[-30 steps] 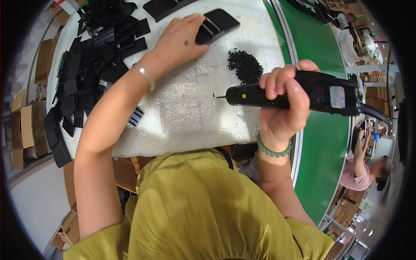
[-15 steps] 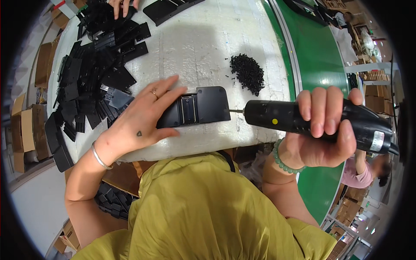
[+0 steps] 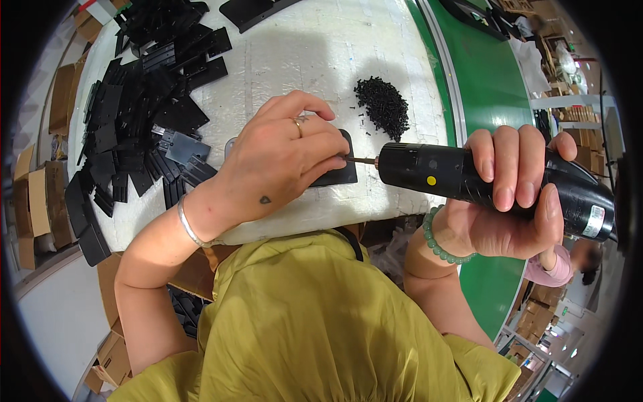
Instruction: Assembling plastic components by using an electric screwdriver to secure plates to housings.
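Observation:
My right hand point(image 3: 512, 194) grips a black electric screwdriver point(image 3: 415, 167), which lies almost level and points left. Its thin bit point(image 3: 363, 160) reaches the fingertips of my left hand point(image 3: 278, 157). Those fingers are pinched together at the bit's tip; what they hold there, if anything, is too small to make out. Beneath my left hand is a flat black plastic part point(image 3: 343, 178) on the padded white table, mostly covered, with its right end showing. Beyond the screwdriver lies a pile of small black screws point(image 3: 383, 107).
Many black plastic parts point(image 3: 107, 134) are heaped along the table's left side. Another black part point(image 3: 258, 12) lies at the far edge. A green surface point(image 3: 492, 80) runs along the right. Cardboard boxes point(image 3: 57, 201) stand at the left, and a person in pink point(image 3: 552, 268) is at the right.
My left hand has moved right from the black part's left side to the screwdriver's tip, its fingers closing into a pinch. The screwdriver shifted slightly. Another person's hand left the far heap.

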Demonstrator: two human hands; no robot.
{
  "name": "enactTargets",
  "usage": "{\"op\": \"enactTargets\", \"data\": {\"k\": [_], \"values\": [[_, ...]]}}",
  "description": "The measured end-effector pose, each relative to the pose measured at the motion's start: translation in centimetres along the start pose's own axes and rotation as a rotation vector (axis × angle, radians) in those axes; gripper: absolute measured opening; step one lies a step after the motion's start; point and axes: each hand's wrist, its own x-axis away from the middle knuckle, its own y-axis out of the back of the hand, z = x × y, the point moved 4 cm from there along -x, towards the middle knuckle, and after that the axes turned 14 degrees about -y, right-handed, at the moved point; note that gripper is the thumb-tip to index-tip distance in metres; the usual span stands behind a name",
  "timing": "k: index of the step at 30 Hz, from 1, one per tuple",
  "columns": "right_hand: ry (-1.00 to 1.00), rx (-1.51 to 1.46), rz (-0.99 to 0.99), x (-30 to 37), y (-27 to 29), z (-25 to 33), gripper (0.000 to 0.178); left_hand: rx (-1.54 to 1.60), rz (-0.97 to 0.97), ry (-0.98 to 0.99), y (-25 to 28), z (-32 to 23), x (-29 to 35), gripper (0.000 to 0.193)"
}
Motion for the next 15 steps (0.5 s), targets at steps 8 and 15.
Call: {"op": "enactTargets", "data": {"k": [8, 15], "values": [[-0.01, -0.032, -0.022, 0.0, -0.14, 0.11, 0.032, 0.109, -0.089, 0.031, -0.53, 0.12, 0.36, 0.018], [-0.002, -0.041, -0.007, 0.32, -0.37, 0.42, 0.035, 0.152, -0.166, 0.087, -0.25, -0.51, 0.68, 0.017]]}}
